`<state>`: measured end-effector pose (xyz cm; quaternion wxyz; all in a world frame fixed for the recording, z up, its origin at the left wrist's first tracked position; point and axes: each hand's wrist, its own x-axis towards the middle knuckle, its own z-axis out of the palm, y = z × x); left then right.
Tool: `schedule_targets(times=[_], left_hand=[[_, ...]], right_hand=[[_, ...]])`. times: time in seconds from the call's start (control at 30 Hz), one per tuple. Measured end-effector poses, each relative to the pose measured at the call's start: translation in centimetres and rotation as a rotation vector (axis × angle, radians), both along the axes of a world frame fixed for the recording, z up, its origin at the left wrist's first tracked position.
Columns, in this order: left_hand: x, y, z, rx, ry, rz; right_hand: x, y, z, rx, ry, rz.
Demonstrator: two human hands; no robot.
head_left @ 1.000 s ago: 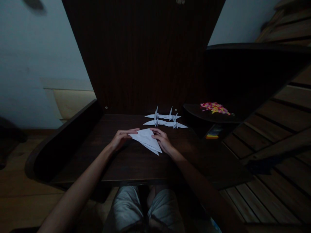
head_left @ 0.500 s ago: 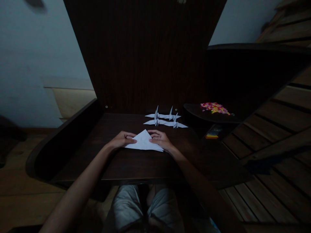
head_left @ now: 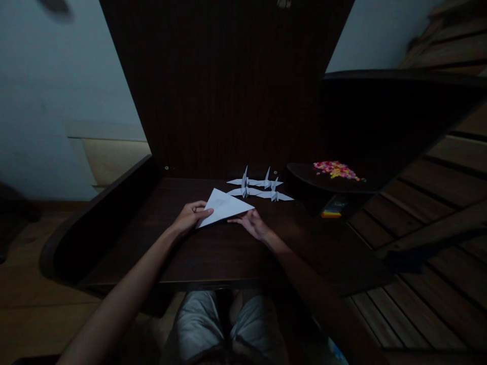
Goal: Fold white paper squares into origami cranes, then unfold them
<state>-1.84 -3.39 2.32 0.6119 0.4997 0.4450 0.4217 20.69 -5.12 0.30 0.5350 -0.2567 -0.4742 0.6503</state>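
A white sheet of paper folded into a triangle (head_left: 225,207) is held tilted above the dark desk, its right corner pointing toward my right hand. My left hand (head_left: 192,215) pinches its left end, thumb on top and fingers underneath. Just below the right corner is my right hand (head_left: 254,223), its fingers stretched and spread; whether a fingertip touches the paper from below I cannot tell. Several white origami cranes (head_left: 274,195) stand in two rows right behind the paper, wings spread and touching or overlapping one another.
A small dark corner shelf (head_left: 304,175) at the right carries a heap of pink, red and yellow bits (head_left: 337,170). Beneath it lies a yellow-edged item (head_left: 332,214). The desk (head_left: 228,261) has a raised left side (head_left: 95,220) and a tall back panel (head_left: 228,91).
The folded paper has turned and tipped up, its right corner now raised. My right hand has let go of its top face and opened below it. My left hand keeps hold.
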Motion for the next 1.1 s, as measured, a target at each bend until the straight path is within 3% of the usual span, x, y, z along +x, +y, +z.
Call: schedule_targets(times=[0.23,0.47,0.8,0.93,1.1], left_hand=[[1.3,-1.0,-0.3,0.057,0.116,-0.123],[1.3,-1.1,0.3,0.089,0.081,-0.245],[1.1,-0.5,-0.4,0.079,-0.052,-0.09],[0.9,-0.4,-0.3,0.014,-0.129,-0.119],[0.9,-0.7,-0.2,0.028,-0.152,-0.137]], right_hand=[[-0.9,0.4,-1.1,-0.126,-0.192,-0.196],[-0.3,0.7,-1.3,-0.121,-0.276,-0.014],[-0.6,0.9,-1.3,-0.023,-0.241,-0.143],[-0.2,0.8,-0.9,0.044,-0.246,-0.167],[0.0,0.2,-0.3,-0.022,-0.19,-0.087]])
